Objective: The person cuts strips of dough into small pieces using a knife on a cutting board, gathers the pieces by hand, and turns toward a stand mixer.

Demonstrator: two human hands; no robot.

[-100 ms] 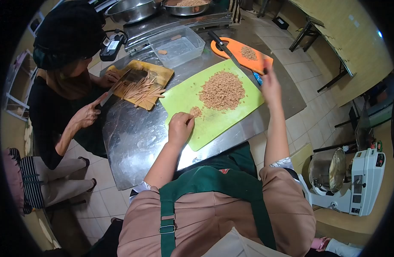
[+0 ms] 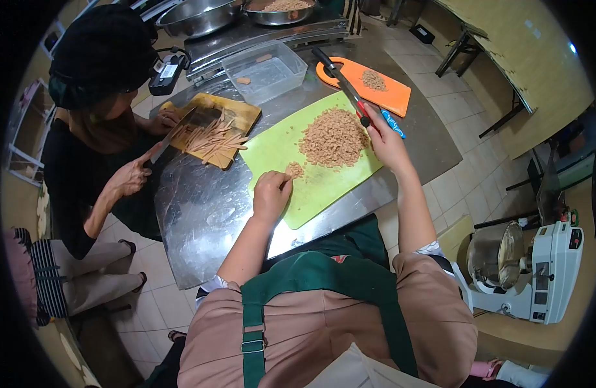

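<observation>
My left hand (image 2: 271,196) rests curled on the near-left part of the green cutting board (image 2: 311,204), beside a small heap of chopped pieces (image 2: 295,170); whether its fingers hold anything is hidden. A large heap of chopped tan pieces (image 2: 333,137) covers the board's far middle. Closed round a slim red-and-black tool (image 2: 363,115), my right hand (image 2: 387,143) is over the board's right edge. Against its fingers lies a blue patterned handle (image 2: 394,124). A black-handled knife (image 2: 330,63) lies across the orange board (image 2: 394,98), which bears a few chopped pieces (image 2: 374,80).
At the left, a co-worker (image 2: 78,149) holds a knife (image 2: 161,150) over strips on a wooden board (image 2: 246,116). A clear plastic tub (image 2: 265,84) stands behind; metal bowls (image 2: 204,18) are farther back. A mixer (image 2: 550,275) stands at the right, off the steel table (image 2: 194,226).
My right hand has moved left and nearer, from the orange board to the green board's right edge, with the red-and-black tool. My left hand stays where it was.
</observation>
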